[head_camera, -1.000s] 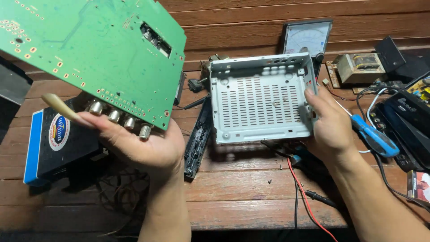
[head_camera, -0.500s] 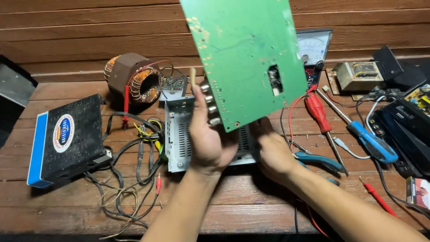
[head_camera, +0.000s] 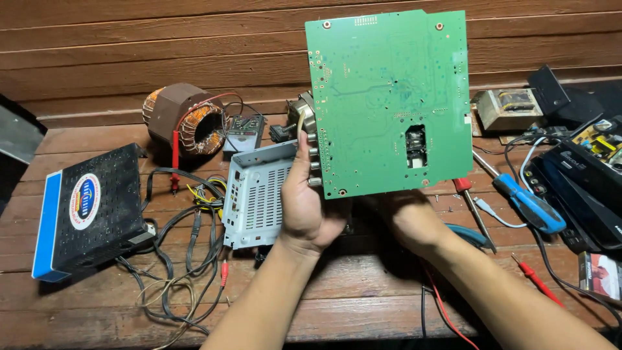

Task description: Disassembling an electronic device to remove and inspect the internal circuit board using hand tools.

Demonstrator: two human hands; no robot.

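Left hand grips green board by its connector edge, held upright above the bench. Right hand under the board's bottom edge, grip hidden, can't tell. Metal case just left of left hand; blue screwdriver right.

Left hand raised, fingers curled; right hand cupped, palm up.

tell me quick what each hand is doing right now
Left hand: closed on the left edge of the flat green circuit board.
Right hand: under the board's lower edge; grip cannot be told.
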